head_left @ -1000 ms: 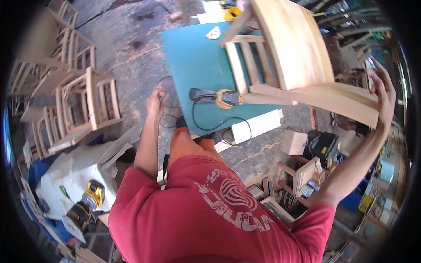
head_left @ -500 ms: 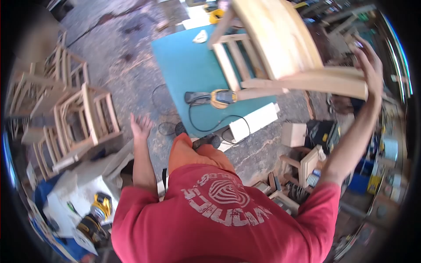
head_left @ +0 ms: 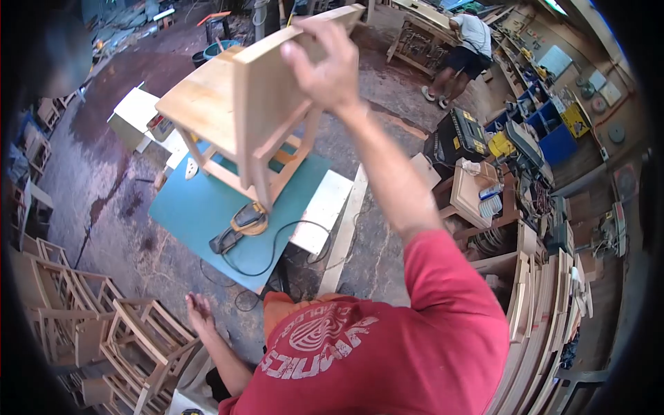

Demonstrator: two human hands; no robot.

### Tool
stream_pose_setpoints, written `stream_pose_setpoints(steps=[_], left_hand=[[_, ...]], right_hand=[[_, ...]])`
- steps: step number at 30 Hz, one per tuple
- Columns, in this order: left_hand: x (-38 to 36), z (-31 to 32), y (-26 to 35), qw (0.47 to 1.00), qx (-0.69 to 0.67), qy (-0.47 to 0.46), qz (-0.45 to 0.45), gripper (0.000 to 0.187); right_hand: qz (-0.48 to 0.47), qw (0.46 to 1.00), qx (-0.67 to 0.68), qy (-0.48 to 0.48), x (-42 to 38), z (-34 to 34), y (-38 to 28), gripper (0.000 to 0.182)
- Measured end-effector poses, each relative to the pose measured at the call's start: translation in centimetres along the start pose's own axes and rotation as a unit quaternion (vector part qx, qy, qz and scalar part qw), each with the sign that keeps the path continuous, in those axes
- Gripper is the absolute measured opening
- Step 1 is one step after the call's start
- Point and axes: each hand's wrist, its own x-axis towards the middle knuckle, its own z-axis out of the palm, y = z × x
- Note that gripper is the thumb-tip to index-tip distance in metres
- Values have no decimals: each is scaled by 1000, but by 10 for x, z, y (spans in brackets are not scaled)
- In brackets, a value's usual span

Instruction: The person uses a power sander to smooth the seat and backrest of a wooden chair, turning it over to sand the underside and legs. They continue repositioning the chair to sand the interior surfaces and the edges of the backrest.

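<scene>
Pale wooden chair with a solid panelled back [head_left: 277, 90], head view: it stands on the flat, matte teal surface [head_left: 181, 211], its smooth seat extending left from the back. The top edge of the back, its long axis, runs obliquely away and to the right. The right grip [head_left: 332, 72] is the nearer, lying at this edge on the side opposite the seat, fingers over the rim; blur leaves it uncertain whether they close on the wood. The left grip [head_left: 200, 317], loosely spread and holding nothing, lies well apart, to the near left of the chair.

At the foot of the chair's near leg rests a rounded yellow-and-black power sander [head_left: 249, 220], its thin black cord looping nearer the wearer. A white rectangular block [head_left: 321, 211] lies right of the chair. Slatted, unpainted wooden frames [head_left: 149, 339] stand to its near left; a boxy black toolbox [head_left: 456, 135] and another person [head_left: 472, 45] are to its right.
</scene>
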Motion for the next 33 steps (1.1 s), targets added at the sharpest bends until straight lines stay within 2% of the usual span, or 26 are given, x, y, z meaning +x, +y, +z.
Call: stream_pose_setpoints(steps=[2,4,7,9,10,11,12,13,14,15,16,17,18,19,20,21,22,23,24,25,26,27,29,31,33], left_hand=[[-24,11,-11,999,24,-19,45,37],[-72,43,-30,998,24,-9,61,37],[-130,69,-77,997,16,-15,76,30],[-169,91,-109,998,16,-25,63,30],[-186,101,-121,998,12,-34,46,30],[-198,113,-133,998,11,-34,47,30],[-210,127,-146,998,26,-32,55,35],[-220,141,-159,997,40,-29,63,41],[-228,154,-170,996,55,-26,72,46],[-231,167,-180,992,73,-35,94,52],[-244,186,-188,992,71,-36,94,52],[-261,209,-194,985,111,-60,120,51],[-272,232,-201,974,150,-85,146,50],[-274,249,-210,974,151,-88,145,50],[-276,266,-218,959,188,-132,167,48],[-277,283,-224,940,224,-177,190,47],[-283,301,-228,938,225,-181,190,47],[-292,319,-235,922,238,-231,202,44],[-301,334,-243,902,249,-279,214,41],[-309,347,-252,902,248,-281,214,41],[-316,357,-259,889,251,-311,221,38],[-323,367,-267,875,254,-341,229,34],[-347,380,-278,867,270,-348,235,32],[-376,393,-288,867,274,-354,221,26],[-386,401,-295,864,278,-360,217,24]], right_hand=[[33,999,10,30,-48,-50,-12,29],[107,994,0,0,-121,-105,-15,28],[306,947,-31,-95,-274,-190,-9,27],[464,848,-130,-222,-418,-263,-13,33],[499,780,-188,-326,-544,-312,-6,38],[547,715,-193,-390,-591,-369,-42,43],[555,530,-179,-616,-701,-431,-49,51],[509,642,-180,-544,-768,-511,-106,55],[577,380,-135,-710,-775,-553,-136,59],[534,326,-44,-779,-762,-588,-165,61],[488,315,-83,-810,-766,-636,-216,57],[613,306,-125,-717,-821,-671,-248,53],[685,255,-179,-658,-770,-680,-265,49],[473,343,-91,-807,-767,-705,-281,43],[528,347,-141,-762,-745,-713,-294,32],[705,290,-224,-607,-751,-711,-302,28],[837,214,-292,-411,-769,-710,-309,26],[838,215,-292,-408,-775,-708,-307,26],[730,338,-273,-528,-780,-706,-303,24],[590,447,-244,-626,-779,-700,-298,22],[563,471,-228,-639,-782,-686,-282,20],[841,462,-149,-239,-828,-667,-280,18],[653,610,-211,-396,-793,-633,-226,34],[785,545,-184,-228,-785,-593,-178,41],[787,554,-159,-220,-787,-568,-136,44]])
